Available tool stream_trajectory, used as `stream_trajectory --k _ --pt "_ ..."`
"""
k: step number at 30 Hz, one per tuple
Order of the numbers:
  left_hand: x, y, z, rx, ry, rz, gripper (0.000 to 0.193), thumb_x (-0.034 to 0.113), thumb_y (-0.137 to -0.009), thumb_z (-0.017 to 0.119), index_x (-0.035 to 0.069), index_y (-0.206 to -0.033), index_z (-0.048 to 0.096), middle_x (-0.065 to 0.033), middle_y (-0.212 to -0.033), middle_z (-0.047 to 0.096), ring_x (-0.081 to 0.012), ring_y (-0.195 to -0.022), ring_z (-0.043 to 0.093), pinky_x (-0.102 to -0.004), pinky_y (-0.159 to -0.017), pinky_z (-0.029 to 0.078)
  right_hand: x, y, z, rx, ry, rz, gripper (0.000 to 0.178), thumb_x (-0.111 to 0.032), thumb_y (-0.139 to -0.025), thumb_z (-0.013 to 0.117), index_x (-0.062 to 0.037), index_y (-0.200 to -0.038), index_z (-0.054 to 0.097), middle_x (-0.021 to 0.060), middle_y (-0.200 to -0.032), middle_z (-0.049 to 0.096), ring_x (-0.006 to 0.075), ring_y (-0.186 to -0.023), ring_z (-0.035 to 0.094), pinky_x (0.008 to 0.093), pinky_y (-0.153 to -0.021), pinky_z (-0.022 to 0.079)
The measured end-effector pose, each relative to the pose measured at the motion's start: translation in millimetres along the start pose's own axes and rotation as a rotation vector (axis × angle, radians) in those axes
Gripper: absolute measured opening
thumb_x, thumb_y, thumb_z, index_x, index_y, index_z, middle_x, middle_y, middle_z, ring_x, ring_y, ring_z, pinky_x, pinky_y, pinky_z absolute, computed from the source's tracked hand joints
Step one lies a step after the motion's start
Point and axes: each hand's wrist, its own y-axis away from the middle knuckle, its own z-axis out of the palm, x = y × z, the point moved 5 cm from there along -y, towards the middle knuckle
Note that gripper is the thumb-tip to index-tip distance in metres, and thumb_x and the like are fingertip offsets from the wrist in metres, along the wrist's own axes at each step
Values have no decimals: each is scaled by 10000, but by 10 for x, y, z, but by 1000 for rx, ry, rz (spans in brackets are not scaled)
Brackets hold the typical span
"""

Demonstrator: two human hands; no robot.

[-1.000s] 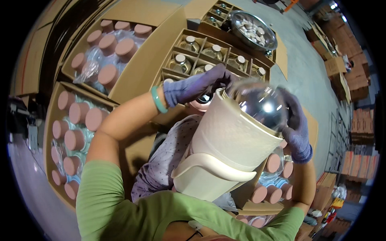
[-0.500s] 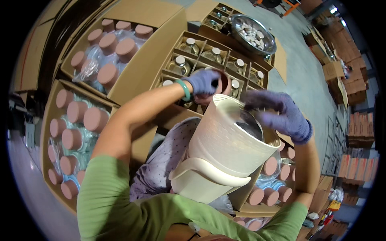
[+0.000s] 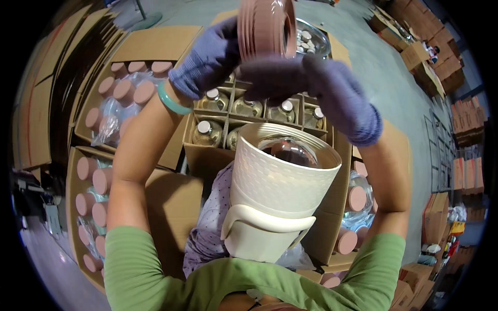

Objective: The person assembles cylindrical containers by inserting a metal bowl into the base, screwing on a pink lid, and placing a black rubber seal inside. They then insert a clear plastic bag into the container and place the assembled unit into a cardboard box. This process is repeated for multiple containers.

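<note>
Far to the left of the cream jug [image 3: 277,192], brown cardboard sheets [image 3: 35,93] stand on edge. Nearer, also left of the jug, a lower carton [image 3: 72,207] and an upper carton [image 3: 155,44] both hold pink-topped containers [image 3: 102,181], with clear plastic film [image 3: 110,122] among those in the upper one. The left arm wears a green bangle [image 3: 172,102] at the wrist, and its purple-gloved left hand [image 3: 210,59] is up beyond the jug's left side, closed on the near left edge of a pink ridged part [image 3: 264,31]. That part is held in the air beyond the jug's mouth, well apart from it, its round opening facing right. Just left of the jug's base lies a spotted lilac cloth [image 3: 211,220].

The jug itself leans slightly, its handle side toward the person's body, and a shiny glass dome [image 3: 290,149] sits inside its mouth, below the rim. Directly beyond the jug, a divided carton [image 3: 207,158] holds glass bottles [image 3: 207,136] with white caps; farther beyond stands a metal bowl [image 3: 325,44] of small white pieces [image 3: 306,45].

Beyond the jug's right side, the purple-gloved right hand [image 3: 324,85] has its fingers stretched out leftward, blurred, just under the pink part; whether they touch it, I cannot tell. Right of the jug, another carton [image 3: 332,207] stands beside more pink-topped containers, and far right are stacked brown boxes [image 3: 463,176].
</note>
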Motion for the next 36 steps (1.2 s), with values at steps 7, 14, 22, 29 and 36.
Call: stream_trajectory --k 7,14,22,29,36 --pt "79 173 450 2 -274 70 543 71 -811 754 -24 -1303 544 -83 -1195 653 -180 -1058 643 -301 -951 521 -425 -272 -479 223 702 -380 528 -336 -936 621 -8 -1339 527 171 -1332 535 251 -1230 518 376 -1059 403" --pt "333 225 625 54 -552 519 589 126 -796 796 3 -1324 564 -166 -1331 591 -257 -1170 614 -355 -997 497 668 -20 -806 467 -103 424 701 -625 -992 336 -41 -1317 548 139 -1129 682 230 -1007 666 378 -910 532" --pt "515 246 925 -135 -1002 950 520 49 -797 742 -55 -1274 563 -279 -1340 531 -423 -1269 507 -464 -1042 424 -116 538 -490 551 212 -141 486 -343 -962 606 -5 -1306 548 75 -1102 659 141 -960 636 280 -816 538" --pt "-105 503 569 -60 -284 43 872 729 -928 346 -16 -1363 477 -168 -1371 510 -254 -1316 457 -393 -1126 326 -192 785 -234 -171 492 -75 607 -208 -860 758 44 -1353 509 160 -1215 639 219 -1096 625 351 -954 516" --pt "-371 685 681 -154 -303 39 863 755 -920 318 -10 -1201 601 -135 -1184 598 -239 -1129 567 -373 -1023 423 9 844 -160 -188 314 -28 476 -210 -925 660 33 -1318 543 158 -1285 602 233 -1196 563 371 -1027 446"
